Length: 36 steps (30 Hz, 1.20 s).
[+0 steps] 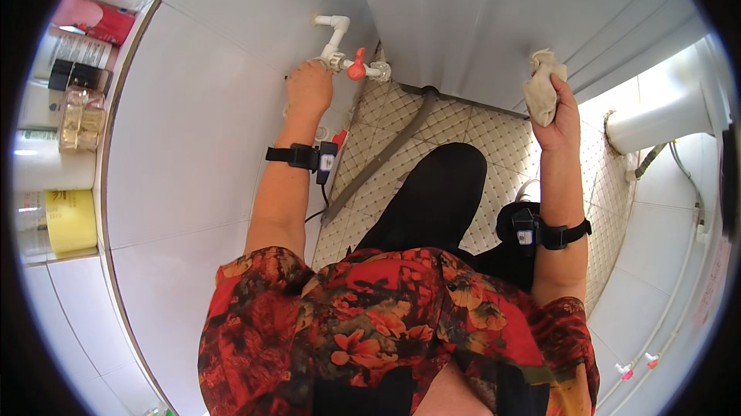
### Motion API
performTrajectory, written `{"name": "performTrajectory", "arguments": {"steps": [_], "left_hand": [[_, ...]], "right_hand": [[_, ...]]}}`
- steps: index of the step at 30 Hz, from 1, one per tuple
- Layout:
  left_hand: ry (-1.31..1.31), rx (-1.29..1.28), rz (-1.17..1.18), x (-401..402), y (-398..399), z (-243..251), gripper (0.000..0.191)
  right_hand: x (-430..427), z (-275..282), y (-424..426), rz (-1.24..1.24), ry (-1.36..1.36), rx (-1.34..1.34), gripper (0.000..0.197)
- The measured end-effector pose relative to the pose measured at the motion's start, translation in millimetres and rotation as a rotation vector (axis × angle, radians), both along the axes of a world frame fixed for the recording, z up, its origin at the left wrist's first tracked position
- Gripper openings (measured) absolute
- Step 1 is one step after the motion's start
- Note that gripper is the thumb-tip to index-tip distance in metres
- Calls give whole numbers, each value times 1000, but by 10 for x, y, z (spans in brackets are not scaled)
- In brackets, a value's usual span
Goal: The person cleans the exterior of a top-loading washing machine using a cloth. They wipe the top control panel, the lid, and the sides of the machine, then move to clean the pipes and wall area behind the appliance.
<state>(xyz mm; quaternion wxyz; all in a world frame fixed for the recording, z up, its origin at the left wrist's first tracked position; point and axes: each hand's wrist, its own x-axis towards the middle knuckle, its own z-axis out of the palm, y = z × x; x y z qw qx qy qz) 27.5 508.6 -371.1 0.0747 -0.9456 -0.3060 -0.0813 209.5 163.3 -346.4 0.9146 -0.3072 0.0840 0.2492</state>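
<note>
On the left, my left hand [311,89] is closed around part of the white plastic water pipe [334,40] that comes out of the tiled wall. Its fingers hide what lies beneath them. Just right of that hand, a red valve handle [356,66] sticks up from the pipe. My right hand [558,118] grips a crumpled beige cloth [543,92], held up in front of a large grey-white panel [480,22]. A gap separates the two hands, with the panel's lower edge and the floor between them.
A grey drain hose [393,155] runs across the patterned tile floor [498,178]. Bottles and jars line a recessed wall shelf [99,126] at left. A thick white pipe [654,121] stands at right. Thin wall pipes with small valves [625,369] run along the lower right.
</note>
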Motion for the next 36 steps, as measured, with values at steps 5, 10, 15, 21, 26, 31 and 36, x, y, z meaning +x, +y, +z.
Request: {"name": "performTrajectory", "arguments": {"steps": [5,10,15,21,26,31,36], "left_hand": [[-72,-325,-4,-2,154,-24,30],[31,-171,-122,-314,57,-28,33],[11,-69,-134,-592,-130,15,39],[17,-97,-44,-1221,-257,-11,41],[206,169,-27,-1680,-529,35,43],[175,258,-70,-1873,-672,68,46],[-101,-140,-170,-1936,-821,189,41]], "right_hand": [[18,48,-146,-23,-17,59,35],[-16,72,-120,-41,-21,57,34],[-67,110,-122,-43,-10,48,34],[-30,53,-219,-31,6,39,34],[-32,8,-191,0,-4,21,33],[-51,-107,-91,28,15,-25,34],[-79,-150,4,34,18,-83,36]]}}
